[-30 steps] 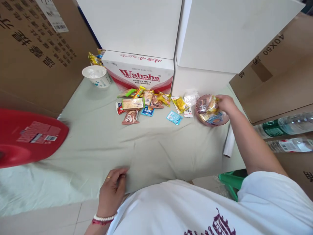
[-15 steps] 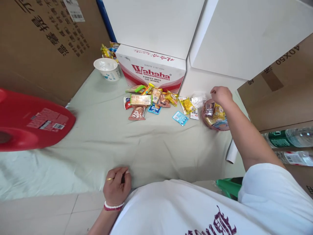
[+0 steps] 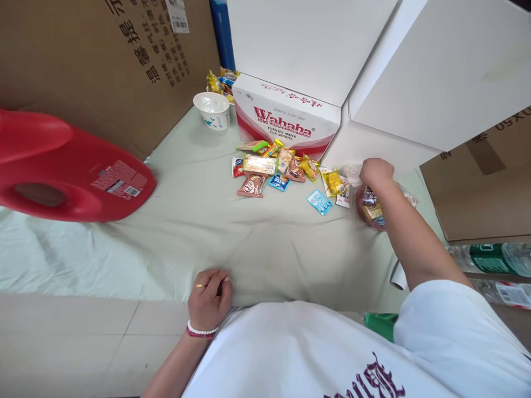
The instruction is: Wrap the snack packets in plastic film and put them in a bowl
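My left hand (image 3: pixel 210 299) rests at the near edge of the cloth-covered table, its fingers curled in a loose fist with nothing visible in them. Over to the right, my right hand (image 3: pixel 375 172) is above a round bowl (image 3: pixel 365 216) of wrapped snacks. Its fingers are bent and point down, so their tips are hidden, and so is anything they hold. A crumpled clear plastic wrapper (image 3: pixel 352 173) lies right beside its knuckles. Left of the bowl are a yellow snack packet (image 3: pixel 333 183) and a light blue sachet (image 3: pixel 319 202).
Several wrapped snacks (image 3: pixel 260 164) are heaped before a Wahaha carton (image 3: pixel 286 119). A white paper tub (image 3: pixel 215 119) stands left of it. A red jug (image 3: pixel 83 171) juts in at left. Cardboard and white boxes wall the back. A white roll (image 3: pixel 399 275) lies at right.
The view has shifted, so most things sit farther right. My right hand has moved slightly left and down, closer to the plastic wrapper. My left hand keeps its curled pose.
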`<state>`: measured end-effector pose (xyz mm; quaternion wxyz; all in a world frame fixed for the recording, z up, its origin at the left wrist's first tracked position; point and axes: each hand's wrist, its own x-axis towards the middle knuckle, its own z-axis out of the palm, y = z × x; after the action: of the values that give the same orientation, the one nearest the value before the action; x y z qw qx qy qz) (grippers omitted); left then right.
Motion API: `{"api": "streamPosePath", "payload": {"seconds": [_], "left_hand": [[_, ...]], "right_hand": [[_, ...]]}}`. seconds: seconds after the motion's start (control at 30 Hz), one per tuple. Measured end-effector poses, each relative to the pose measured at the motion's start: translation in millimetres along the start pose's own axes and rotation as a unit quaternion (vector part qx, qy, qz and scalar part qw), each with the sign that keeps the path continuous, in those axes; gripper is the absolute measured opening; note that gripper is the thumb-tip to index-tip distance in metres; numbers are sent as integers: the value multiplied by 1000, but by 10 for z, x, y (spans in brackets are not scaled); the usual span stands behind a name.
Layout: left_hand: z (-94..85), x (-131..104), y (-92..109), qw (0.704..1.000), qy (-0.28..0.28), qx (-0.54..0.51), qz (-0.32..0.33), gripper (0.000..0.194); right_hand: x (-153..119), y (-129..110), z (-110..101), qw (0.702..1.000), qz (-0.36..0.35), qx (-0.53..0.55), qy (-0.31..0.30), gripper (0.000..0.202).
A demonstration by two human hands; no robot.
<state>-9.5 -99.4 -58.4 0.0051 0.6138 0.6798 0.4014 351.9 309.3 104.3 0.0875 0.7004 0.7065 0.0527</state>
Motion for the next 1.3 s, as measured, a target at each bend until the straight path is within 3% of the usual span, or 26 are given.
{"api": "streamPosePath", "payload": {"seconds": [0.07,0.13,0.17,0.23,0.3,0.37,0.43,0.5,0.57,0.63,0.73,0.8,0.87,0.97,1.03,1.07,1.1,1.17,1.3], "left_hand": [[-37,17,7,999,-6,-29,-28,11],[-75,75,56,995,-18,-63,-76,12],[-87,125,105,991,-31,-85,-100,13],[-80,274,253,977,-78,-141,-138,18],[-11,472,452,952,-151,-214,-159,21],[127,675,664,911,-218,-293,-192,23],[309,831,851,856,-259,-383,-231,38],[488,911,995,806,-299,-442,-256,62],[627,920,1086,786,-315,-461,-267,70],[711,890,1121,787,-308,-457,-277,52],[731,842,1092,782,-299,-463,-291,39],[689,829,1053,769,-304,-479,-295,40],[628,826,1023,756,-309,-493,-300,41],[548,818,1012,739,-319,-513,-297,44],[514,810,1020,727,-338,-526,-284,45],[501,808,1024,720,-346,-533,-278,45],[487,809,1025,713,-352,-542,-272,44],[453,817,1017,698,-353,-563,-266,41],[378,827,970,686,-345,-579,-274,36]], "right_hand": [[-288,61,-127,994,13,100,35,20],[-731,34,-156,950,-9,305,64,18],[-991,-23,-121,900,-20,432,52,21],[-1528,-215,44,760,-20,648,-41,27],[-2008,-468,282,614,11,776,-143,34],[-2369,-717,517,502,71,833,-221,38],[-2595,-906,696,427,128,854,-267,38],[-2709,-1007,802,387,162,861,-285,36],[-2751,-1024,843,377,175,862,-291,35],[-2757,-991,844,380,178,857,-300,36],[-2742,-932,821,390,177,848,-311,42],[-2734,-915,810,417,167,843,-296,44],[-2734,-914,802,483,135,832,-239,42],[-2746,-907,794,634,23,765,-106,42],[-2750,-881,793,711,-81,695,-76,50],[-2748,-859,797,728,-126,668,-90,46],[-2745,-831,804,729,-153,657,-113,36],[-2738,-762,825,701,-153,677,-163,25],[-2742,-633,850,624,-36,754,-204,32]]}}
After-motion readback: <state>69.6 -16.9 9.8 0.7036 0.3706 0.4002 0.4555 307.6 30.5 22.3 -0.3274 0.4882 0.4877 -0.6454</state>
